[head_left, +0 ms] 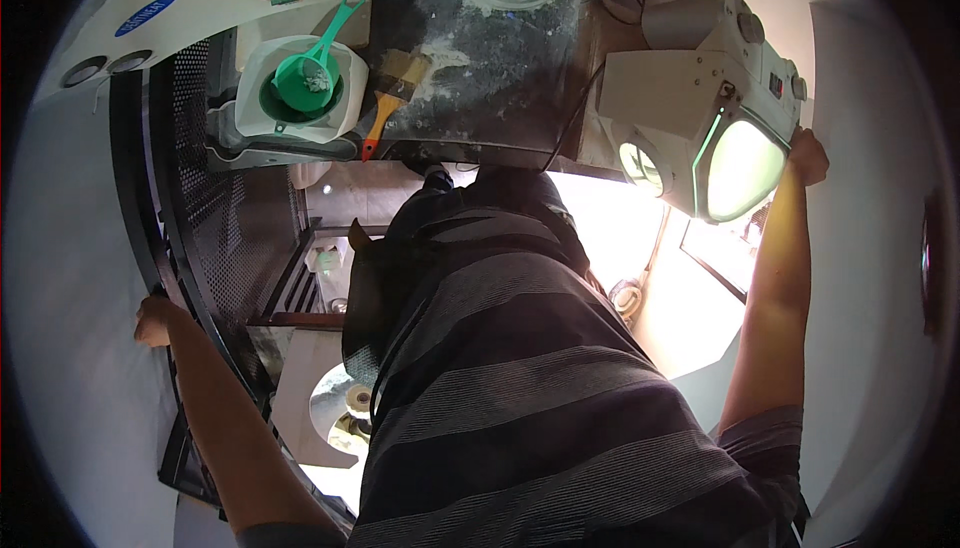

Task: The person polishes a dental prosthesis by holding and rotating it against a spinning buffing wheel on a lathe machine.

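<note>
Left grip beside frame, right grip beside machine, holds unclear; brush on counter.

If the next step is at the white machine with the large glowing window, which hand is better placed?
Right, likely: the right hand is beside the white machine, near one knob; the left hand is far across, by a black frame.

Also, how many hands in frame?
2. The left hand is beside the black metal frame; the right hand is by the outer edge of the beige machine. No others visible.
</note>
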